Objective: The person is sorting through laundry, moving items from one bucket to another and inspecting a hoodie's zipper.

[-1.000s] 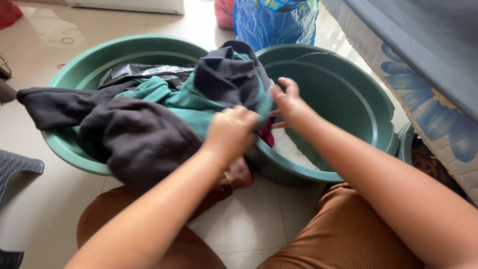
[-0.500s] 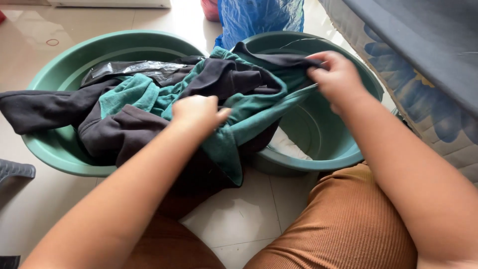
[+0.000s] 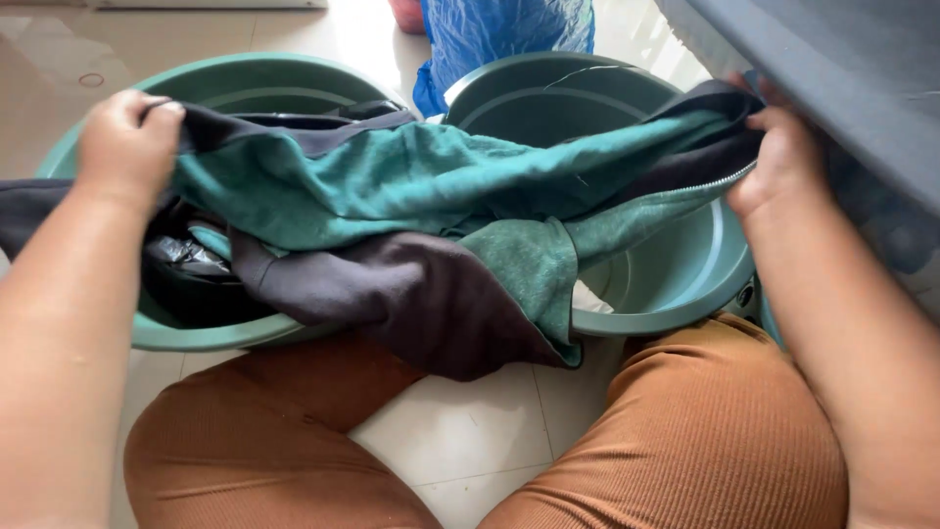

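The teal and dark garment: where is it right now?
In the head view the garment is stretched between the left hand and the right hand, spanning the left basin and the right basin.

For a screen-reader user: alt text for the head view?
Two bare hands, left hand and right hand, stretch a teal and dark garment across two green basins on a tiled floor; a blue bag stands behind.

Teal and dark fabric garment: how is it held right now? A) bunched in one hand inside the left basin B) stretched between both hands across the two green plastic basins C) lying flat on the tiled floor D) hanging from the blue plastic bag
B: the left hand and right hand each grip an end of the teal and dark fabric garment, which spans the left green plastic basin and the right green plastic basin.
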